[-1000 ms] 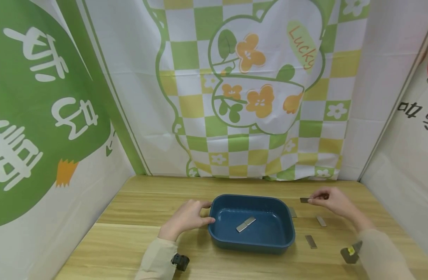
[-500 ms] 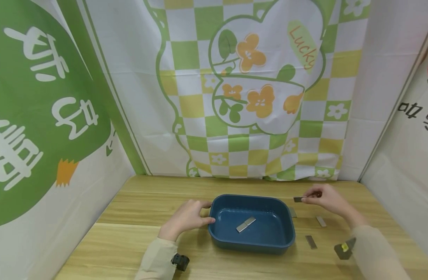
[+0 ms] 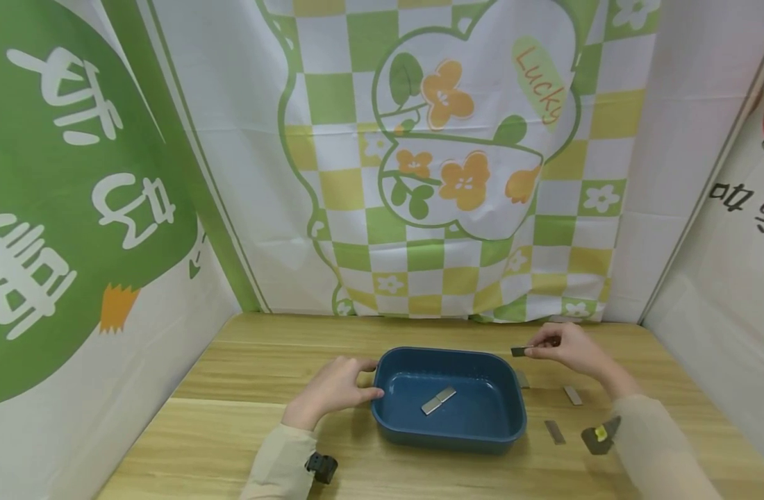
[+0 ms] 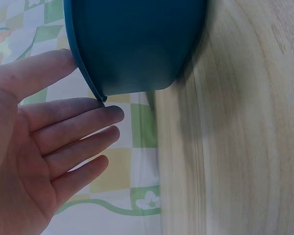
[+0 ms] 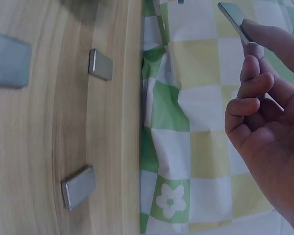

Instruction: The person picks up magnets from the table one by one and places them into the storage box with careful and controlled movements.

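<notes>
Beside the left end of a blue rectangular basin (image 3: 449, 444) is my left hand (image 3: 326, 392), thumb and index fingertips at the rim, fingers extended in the left wrist view. My right hand (image 3: 569, 351) pinches a small flat metal bar (image 5: 235, 22) between thumb and index finger, the other fingers curled in. That bar is up off the table, behind the basin's right end. Two similar bars (image 3: 439, 401) lie end to end on the basin floor.
On the wooden table (image 3: 244, 417), right of the basin, lie more flat metal bars: one (image 3: 523, 380) close against its right wall, one (image 3: 572, 396) farther right, one (image 3: 554, 432) nearer the front. A patterned cloth (image 3: 482, 278) hangs behind the table.
My right hand has moved left with the pinched metal bar, toward the basin's back right corner. The left hand, the basin and the lying bars have stayed put.
</notes>
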Tool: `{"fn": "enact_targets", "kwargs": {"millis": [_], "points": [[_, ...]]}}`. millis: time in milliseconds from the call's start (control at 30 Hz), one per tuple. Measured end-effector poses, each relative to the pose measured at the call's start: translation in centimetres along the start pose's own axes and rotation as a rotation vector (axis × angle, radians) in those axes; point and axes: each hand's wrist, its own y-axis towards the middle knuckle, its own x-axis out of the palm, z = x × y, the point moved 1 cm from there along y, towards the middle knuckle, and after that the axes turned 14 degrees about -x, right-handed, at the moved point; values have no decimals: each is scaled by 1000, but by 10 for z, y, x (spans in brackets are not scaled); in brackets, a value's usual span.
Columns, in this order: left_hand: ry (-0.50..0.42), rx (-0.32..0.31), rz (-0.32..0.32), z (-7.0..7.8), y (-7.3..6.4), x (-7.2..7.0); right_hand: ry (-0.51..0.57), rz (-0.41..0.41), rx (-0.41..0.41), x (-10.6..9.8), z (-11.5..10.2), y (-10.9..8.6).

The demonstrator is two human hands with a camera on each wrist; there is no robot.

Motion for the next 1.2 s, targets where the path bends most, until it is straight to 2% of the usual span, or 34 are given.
{"fn": "enact_targets", "kwargs": {"millis": [367, 1200], "points": [[12, 1, 4, -1, 1, 0, 109, -36, -16, 5, -9, 15], [18, -3, 10, -2, 2, 2, 187, -89, 18, 26, -26, 46]]}}
